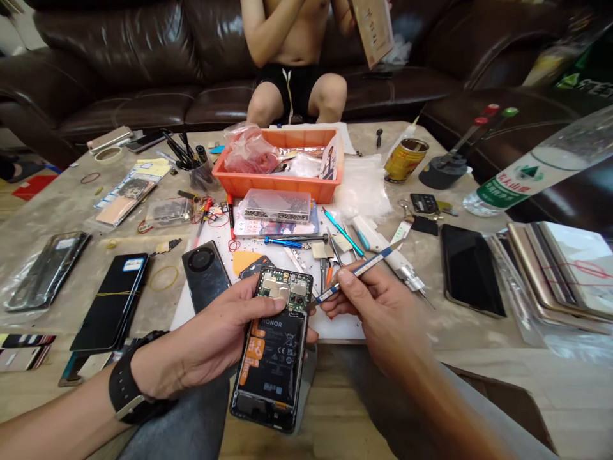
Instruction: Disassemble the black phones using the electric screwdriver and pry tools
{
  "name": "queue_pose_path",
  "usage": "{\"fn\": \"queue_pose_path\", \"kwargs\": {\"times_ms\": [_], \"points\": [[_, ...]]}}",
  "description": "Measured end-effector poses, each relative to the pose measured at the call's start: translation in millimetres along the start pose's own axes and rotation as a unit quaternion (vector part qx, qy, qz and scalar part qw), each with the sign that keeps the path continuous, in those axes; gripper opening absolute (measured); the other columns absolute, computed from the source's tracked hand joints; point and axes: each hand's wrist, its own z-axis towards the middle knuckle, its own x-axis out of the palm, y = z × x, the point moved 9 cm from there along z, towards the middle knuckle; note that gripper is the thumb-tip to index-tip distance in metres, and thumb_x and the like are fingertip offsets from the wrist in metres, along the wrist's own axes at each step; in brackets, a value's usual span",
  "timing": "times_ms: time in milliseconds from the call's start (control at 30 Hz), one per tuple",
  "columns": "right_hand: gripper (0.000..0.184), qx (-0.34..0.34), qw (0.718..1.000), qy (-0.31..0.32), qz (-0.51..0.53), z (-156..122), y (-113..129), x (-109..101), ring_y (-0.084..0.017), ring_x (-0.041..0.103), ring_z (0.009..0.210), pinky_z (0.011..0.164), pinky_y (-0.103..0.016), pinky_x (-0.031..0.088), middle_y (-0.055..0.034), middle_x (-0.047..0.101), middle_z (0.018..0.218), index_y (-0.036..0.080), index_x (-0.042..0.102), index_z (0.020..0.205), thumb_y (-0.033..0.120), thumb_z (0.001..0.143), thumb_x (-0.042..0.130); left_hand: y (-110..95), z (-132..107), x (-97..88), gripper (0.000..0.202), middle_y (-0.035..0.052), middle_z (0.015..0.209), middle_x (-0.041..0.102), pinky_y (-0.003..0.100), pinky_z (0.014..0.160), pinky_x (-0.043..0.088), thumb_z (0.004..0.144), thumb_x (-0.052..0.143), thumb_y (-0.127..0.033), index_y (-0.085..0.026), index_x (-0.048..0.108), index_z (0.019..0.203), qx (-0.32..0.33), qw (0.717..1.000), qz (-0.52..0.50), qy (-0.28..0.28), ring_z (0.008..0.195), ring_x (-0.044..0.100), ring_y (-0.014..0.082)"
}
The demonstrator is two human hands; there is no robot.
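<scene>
Along the back, a dark brown leather sofa [119,57], with another person [292,38] seated on it in black shorts, a card held up in one hand. In front of it, a pale stone table [57,211], crowded with phone parts and tools. At the right edge, a stack of phones [550,268] in clear sleeves; just behind it, a plastic bottle [536,169] with a green label, lying on its side. At the far centre, an orange tray [278,182] filled with plastic bags. By the table's front edge, a white mat [335,326], scattered with small tools.

Left hand [205,345], a black watch [125,383] on its wrist, wrapped around the opened phone [278,358] from the left, thumb across the top of the battery, fingers underneath. The phone itself held above the lap, just off the table's front edge, back cover off, black battery and orange labels facing up, circuit board at the far end. Right hand [378,313] closed in a pen-like pinch on a thin blue-and-white tool [357,271], tip right at the phone's upper right corner, by the board; touching or not, impossible to tell.

Just beyond the left hand, a black back cover [205,271] with a round camera ring. Farther back, a yellow can [406,160] to the right of the tray, a clear box of screws [275,206] in front of the tray, a blue screwdriver [285,242] nearer still, and an orange pick [244,260] next to the back cover.
</scene>
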Motion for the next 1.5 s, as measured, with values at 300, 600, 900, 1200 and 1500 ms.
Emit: {"fn": "queue_pose_path", "kwargs": {"times_ms": [300,600,900,1200,1500], "points": [[0.041,-0.012,1.0,-0.001,-0.009,-1.7,5.1,-2.7,-0.017,0.07,0.055,0.053,-0.025,0.058,-0.0018,0.073,0.064,0.02,0.067,0.08,0.059,0.075,0.078,-0.4,0.4,4.1,0.041,0.0149,0.108,0.075,0.041,0.08,0.062,0.09,0.064,-0.017,-0.019,0.054,0.129,-0.004,1.0,-0.025,0.006,0.089,0.076,0.0292],[0.036,-0.026,0.999,0.025,-0.019,-5.5,8.9,4.3,-0.014,0.069,0.056,0.058,-0.023,0.058,-0.0008,0.072,0.062,0.019,0.068,0.084,0.054,0.08,0.076,1.1,-1.3,4.7,0.043,0.0145,0.107,0.075,0.04,0.078,0.063,0.09,0.065,-0.018,-0.02,0.053,0.131,-0.011,1.0,-0.025,0.013,0.091,0.076,0.0309],[0.035,0.015,0.997,0.055,0.043,0.0,-6.2,4.4,-0.011,0.069,0.055,0.055,-0.018,0.057,-0.0003,0.073,0.063,0.018,0.068,0.082,0.052,0.083,0.075,-2.8,-2.1,8.8,0.029,0.0118,0.107,0.075,0.037,0.077,0.063,0.089,0.065,-0.015,-0.018,0.058,0.117,0.003,0.999,-0.029,0.022,0.09,0.077,0.0294],[0.038,-0.021,0.999,0.027,0.025,0.0,4.3,1.5,-0.012,0.068,0.053,0.054,-0.02,0.058,0.0004,0.072,0.062,0.019,0.066,0.082,0.055,0.078,0.078,-2.7,-1.6,4.9,0.029,0.0129,0.105,0.075,0.038,0.079,0.062,0.089,0.066,-0.017,-0.018,0.057,0.117,-0.002,1.0,-0.007,0.009,0.087,0.076,0.0269],[0.039,-0.049,0.997,0.009,-0.051,-5.8,17.3,1.4,-0.012,0.067,0.053,0.054,-0.02,0.056,0.0007,0.07,0.06,0.019,0.066,0.08,0.057,0.078,0.076,1.1,-1.3,1.6,0.034,0.0132,0.113,0.073,0.039,0.082,0.061,0.089,0.068,-0.02,-0.02,0.054,0.12,-0.006,1.0,0.001,0.011,0.094,0.076,0.0289]]}}
